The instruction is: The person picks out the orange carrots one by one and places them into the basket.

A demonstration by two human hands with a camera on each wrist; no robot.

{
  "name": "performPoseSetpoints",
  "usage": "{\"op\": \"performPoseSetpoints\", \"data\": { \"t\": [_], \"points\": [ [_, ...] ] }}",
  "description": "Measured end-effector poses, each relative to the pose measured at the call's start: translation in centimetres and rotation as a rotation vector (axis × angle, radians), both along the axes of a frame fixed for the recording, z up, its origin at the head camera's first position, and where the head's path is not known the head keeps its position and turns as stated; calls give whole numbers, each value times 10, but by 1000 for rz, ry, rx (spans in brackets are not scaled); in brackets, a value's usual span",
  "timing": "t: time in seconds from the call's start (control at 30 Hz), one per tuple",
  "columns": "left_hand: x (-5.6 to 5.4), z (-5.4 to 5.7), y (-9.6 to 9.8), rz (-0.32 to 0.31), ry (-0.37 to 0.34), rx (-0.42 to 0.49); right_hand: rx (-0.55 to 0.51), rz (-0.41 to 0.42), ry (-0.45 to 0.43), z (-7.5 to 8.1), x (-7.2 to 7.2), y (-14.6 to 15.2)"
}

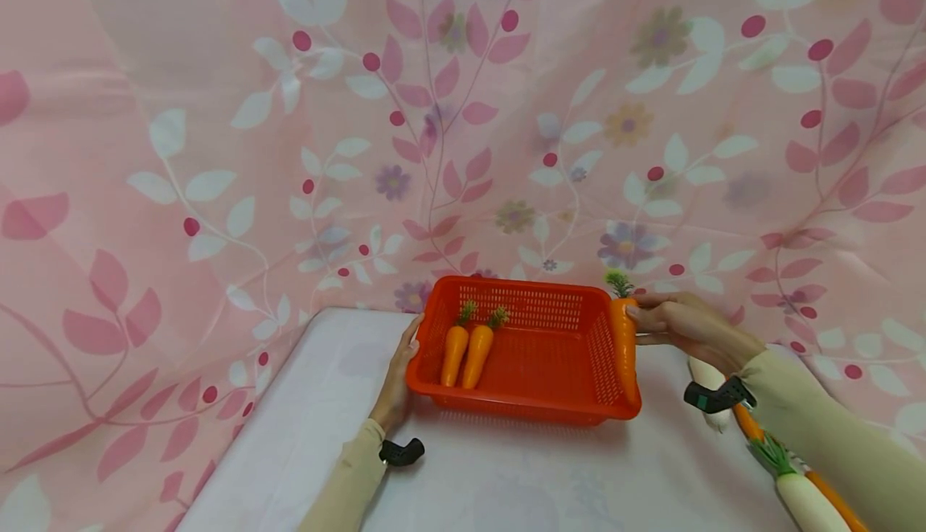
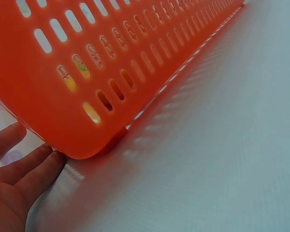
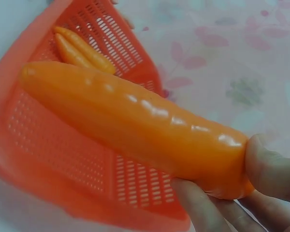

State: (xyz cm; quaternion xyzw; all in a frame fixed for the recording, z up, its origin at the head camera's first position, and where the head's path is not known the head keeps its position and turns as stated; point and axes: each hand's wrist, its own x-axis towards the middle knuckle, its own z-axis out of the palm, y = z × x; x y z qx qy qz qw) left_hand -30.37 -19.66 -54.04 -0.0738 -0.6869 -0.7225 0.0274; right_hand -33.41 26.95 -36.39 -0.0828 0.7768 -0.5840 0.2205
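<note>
An orange-red plastic basket with slotted walls sits on the table. Two carrots with green tops lie inside it at the left. My right hand pinches another carrot by its thick end, above the basket's right rim; the right wrist view shows this carrot between thumb and fingers. At the basket's left side, my left hand touches the wall with its fingers extended. In the left wrist view these fingers lie by the basket's lower corner, not curled round it.
White radishes and more carrots lie on the table at the right, partly hidden under the right forearm. A pink floral curtain hangs behind the white-covered table.
</note>
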Motion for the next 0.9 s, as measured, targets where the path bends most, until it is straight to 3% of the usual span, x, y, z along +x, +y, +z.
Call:
{"op": "performPoseSetpoints", "data": {
  "t": [0.9],
  "points": [
    [-2,-1,-2,-9,8,-20,-120,-33,-46,-33,-33,-59]
  ]
}}
